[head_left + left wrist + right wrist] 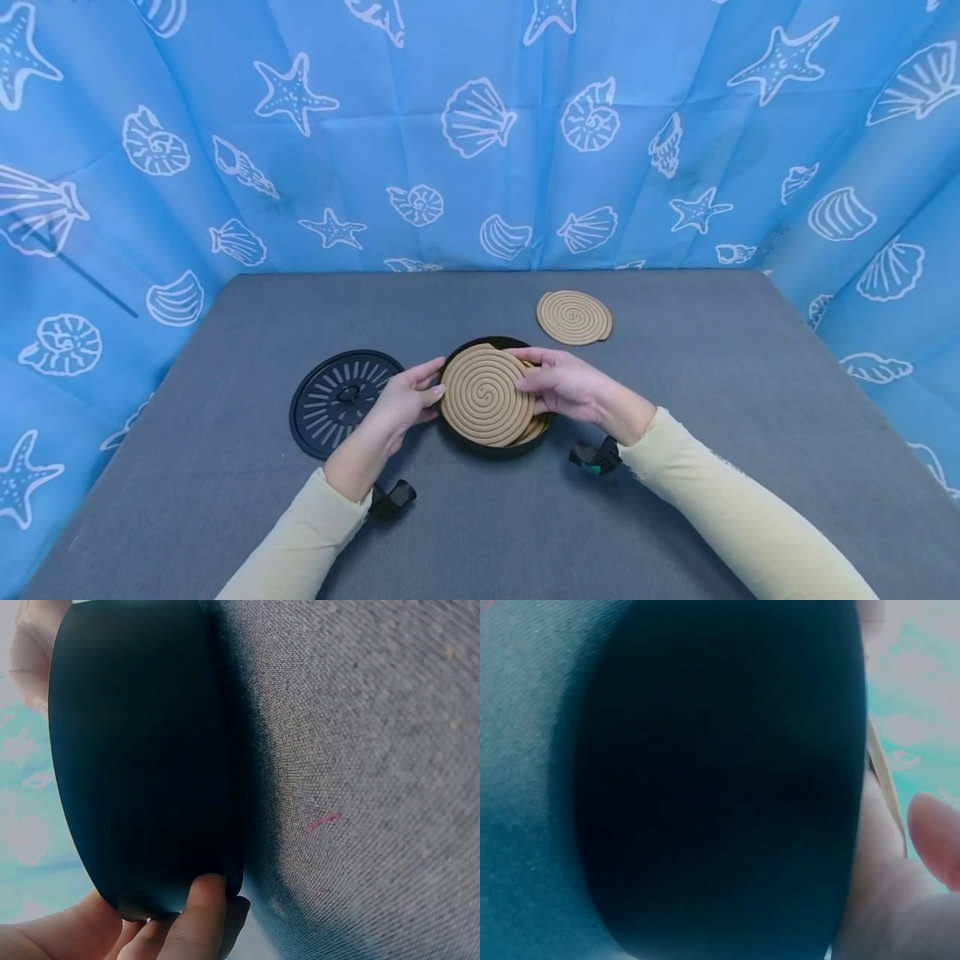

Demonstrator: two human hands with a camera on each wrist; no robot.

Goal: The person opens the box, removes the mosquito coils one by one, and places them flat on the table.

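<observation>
- Head view: upper coil [486, 396], one, flat and tan; a single cord wound into a close spiral, with raised ridges, dark grooves and a matte face. Its outline is nearly round, with a slight bump at the end toward the far edge of the surface [675, 375]. Located over the mouth of the black tin, overlapping its opening.
- Right hand [566, 387]: pinches the upper coil at its right side, thumb on the ridged face, fingers behind.
- Left hand [401, 404]: grips the left side of the black tin, fingers against its wall in the left wrist view; whether the thumb also touches the upper coil, cannot be told.
- Black tin [491, 452]: one, round, smooth dark wall, standing about midway between the left and right edges of the surface.
- Lower coils [538, 427]: tan, ridged, mostly hidden under the upper coil, inside the tin; number not legible.
- Loose coil [574, 317]: one, same tan spiral, outer end protruding slightly; lies flat near the far edge, right of the middle.
- Slotted lid [330, 408]: one, black, round, radial slots, small central fitting; lies toward the left edge, beside the tin, partly behind the left hand.
</observation>
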